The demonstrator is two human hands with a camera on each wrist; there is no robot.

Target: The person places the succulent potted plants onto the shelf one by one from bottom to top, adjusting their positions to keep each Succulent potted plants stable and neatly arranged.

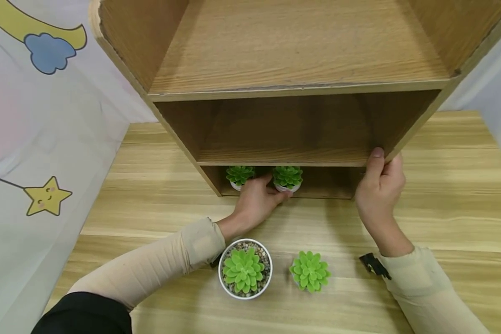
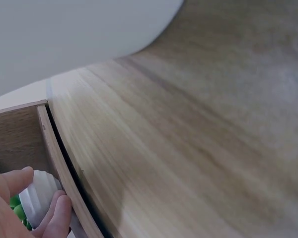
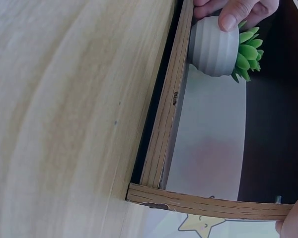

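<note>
My left hand point(image 1: 256, 202) reaches into the bottom compartment of a wooden shelf unit point(image 1: 300, 88). Thumb and fingers hold the ribbed white pot of a small green succulent point(image 1: 287, 177), upright on the bottom board near its front edge; the right wrist view shows the same white pot point(image 3: 213, 47) from the side. A second potted succulent point(image 1: 240, 174) stands to its left, partly behind that hand. At the unit's right side, my right hand point(image 1: 379, 197) grips the front edge of the side panel, thumb on the inner face.
On the wooden table point(image 1: 455, 208) in front of the unit stand a larger succulent in a round white pot with pebbles point(image 1: 245, 269) and a small succulent point(image 1: 310, 272). A white cloth point(image 1: 33, 134) with a moon, cloud and star hangs at the left.
</note>
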